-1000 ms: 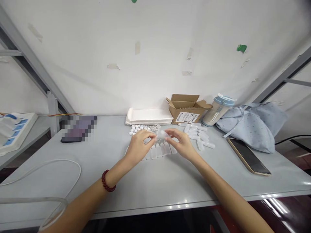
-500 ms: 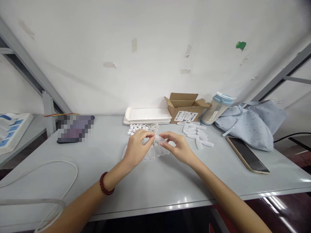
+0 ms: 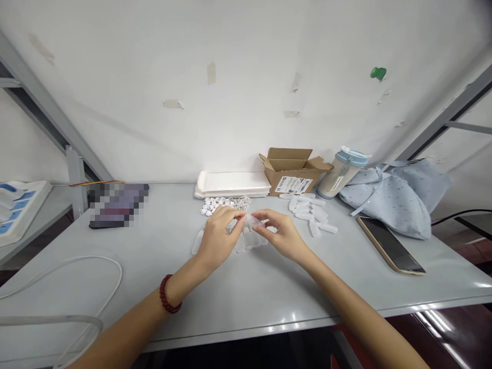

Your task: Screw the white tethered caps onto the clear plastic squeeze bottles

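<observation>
My left hand [image 3: 218, 237] and my right hand [image 3: 280, 233] meet over the middle of the grey table [image 3: 238, 287]. Between their fingertips they pinch one small clear plastic vial [image 3: 253, 221], the left at its left end and the right at its right end. Under the hands lies a row of similar clear vials [image 3: 246, 241]. A red bead bracelet [image 3: 166, 294] is on my left wrist. Small white caps [image 3: 212, 203] lie just beyond the left hand, beside a tangle of thin white cords [image 3: 242, 202].
Loose vials [image 3: 313, 212] lie right of the hands. At the back stand stacked white trays [image 3: 230, 183], an open cardboard box [image 3: 292, 174] and a lidded cup [image 3: 341, 173]. A phone [image 3: 390, 245] and blue cloth bag [image 3: 392, 197] are right, clear tubing [image 3: 77, 271] left.
Both hands have sunk slightly toward the table with the vial still pinched between them. The view has shifted a little; nothing else has moved.
</observation>
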Action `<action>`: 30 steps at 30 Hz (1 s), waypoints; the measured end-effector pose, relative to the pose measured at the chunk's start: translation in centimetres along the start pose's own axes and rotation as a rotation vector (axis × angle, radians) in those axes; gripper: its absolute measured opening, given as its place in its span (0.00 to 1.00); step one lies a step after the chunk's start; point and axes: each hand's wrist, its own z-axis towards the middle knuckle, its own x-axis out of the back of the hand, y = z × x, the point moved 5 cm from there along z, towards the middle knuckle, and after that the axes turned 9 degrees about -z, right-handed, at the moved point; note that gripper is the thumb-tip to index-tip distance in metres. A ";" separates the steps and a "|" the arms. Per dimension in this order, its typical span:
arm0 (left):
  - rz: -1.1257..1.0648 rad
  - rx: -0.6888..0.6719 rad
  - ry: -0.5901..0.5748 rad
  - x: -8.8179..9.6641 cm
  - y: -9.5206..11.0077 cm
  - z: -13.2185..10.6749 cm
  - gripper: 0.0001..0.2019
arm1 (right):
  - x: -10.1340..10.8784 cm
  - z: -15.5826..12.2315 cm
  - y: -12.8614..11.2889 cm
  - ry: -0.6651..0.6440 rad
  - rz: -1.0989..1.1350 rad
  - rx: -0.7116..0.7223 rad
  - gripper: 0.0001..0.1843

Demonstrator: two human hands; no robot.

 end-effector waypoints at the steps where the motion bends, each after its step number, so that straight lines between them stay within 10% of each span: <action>1: 0.007 -0.018 -0.001 -0.1 0.0 -0.1 0.06 | -0.1 0.0 0.1 0.000 0.005 -0.003 0.11; 30: 0.216 -0.355 0.014 -1.0 1.1 -1.1 0.13 | -0.3 -0.2 0.0 -0.009 0.139 -0.034 0.14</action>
